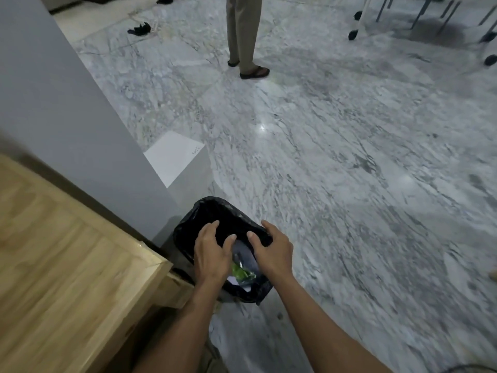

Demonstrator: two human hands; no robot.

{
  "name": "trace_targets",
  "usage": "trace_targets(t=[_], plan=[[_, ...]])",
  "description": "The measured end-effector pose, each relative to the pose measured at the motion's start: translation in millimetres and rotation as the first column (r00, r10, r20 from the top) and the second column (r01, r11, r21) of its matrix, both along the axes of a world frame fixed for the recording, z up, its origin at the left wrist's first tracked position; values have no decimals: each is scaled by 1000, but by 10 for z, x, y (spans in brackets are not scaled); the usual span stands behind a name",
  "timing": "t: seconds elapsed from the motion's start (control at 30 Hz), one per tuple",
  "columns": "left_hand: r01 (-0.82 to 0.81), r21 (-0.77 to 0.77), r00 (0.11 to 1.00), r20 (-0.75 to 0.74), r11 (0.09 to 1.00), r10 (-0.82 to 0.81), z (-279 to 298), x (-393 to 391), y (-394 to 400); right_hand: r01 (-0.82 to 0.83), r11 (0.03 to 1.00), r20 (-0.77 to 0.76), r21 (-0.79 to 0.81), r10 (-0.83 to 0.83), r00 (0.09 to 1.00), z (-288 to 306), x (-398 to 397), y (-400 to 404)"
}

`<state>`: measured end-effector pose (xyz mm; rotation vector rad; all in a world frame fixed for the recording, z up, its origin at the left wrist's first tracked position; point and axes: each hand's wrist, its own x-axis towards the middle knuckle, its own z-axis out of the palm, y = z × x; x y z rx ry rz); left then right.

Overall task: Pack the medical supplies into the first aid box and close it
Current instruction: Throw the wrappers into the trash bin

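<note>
Both my hands hover over a small bin lined with a black plastic bag [212, 211] on the marble floor. My left hand [211, 254] and my right hand [271, 250] are side by side above its opening, fingers spread, holding nothing. Inside the bin lie a green and clear wrapper [242, 273] and some white and grey scraps. No first aid box or medical supplies are in view.
A wooden table [67, 265] fills the lower left, its corner beside the bin. A grey wall and a white block [177, 160] stand behind the bin. A person in khaki trousers and sandals [246, 36] stands farther off. Wheeled table legs [355, 30] are at the top right.
</note>
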<state>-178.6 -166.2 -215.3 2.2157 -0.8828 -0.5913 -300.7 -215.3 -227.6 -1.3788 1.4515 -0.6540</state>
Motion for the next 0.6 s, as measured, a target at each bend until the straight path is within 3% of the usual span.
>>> trace_targets(t=[0.6], plan=[[41, -53, 998, 41, 998, -39, 306, -120, 175, 1, 1000, -7, -26, -1, 1000, 274, -97, 90]])
